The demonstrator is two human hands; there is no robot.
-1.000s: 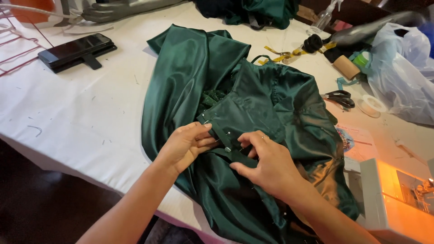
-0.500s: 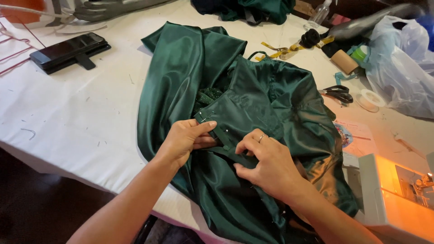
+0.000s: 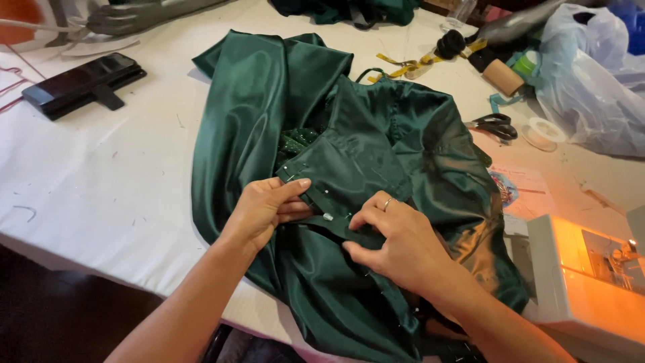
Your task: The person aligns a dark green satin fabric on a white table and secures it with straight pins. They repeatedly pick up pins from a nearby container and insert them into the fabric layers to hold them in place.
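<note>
A dark green satin garment (image 3: 269,94) lies spread over the white table (image 3: 114,168). A folded, pinned edge (image 3: 322,202) of it runs between my hands near the middle. My left hand (image 3: 265,208) pinches this edge from the left, thumb on top. My right hand (image 3: 396,245), with a ring on one finger, presses and grips the same edge from the right. A small pin head (image 3: 328,216) shows in the fold between the two hands. A patch of green sequins (image 3: 295,142) shows beneath the upper fold.
A black phone on a stand (image 3: 80,82) lies at the left. Scissors (image 3: 494,126), a yellow tape measure (image 3: 403,66), a thread cone (image 3: 500,76) and a plastic bag (image 3: 591,81) sit at the back right. A lit white sewing machine (image 3: 591,282) stands at the right.
Both hands have slid a little along the pinned edge, the left thumb now lying over the fold. The view has shifted slightly; the garment lies as before.
</note>
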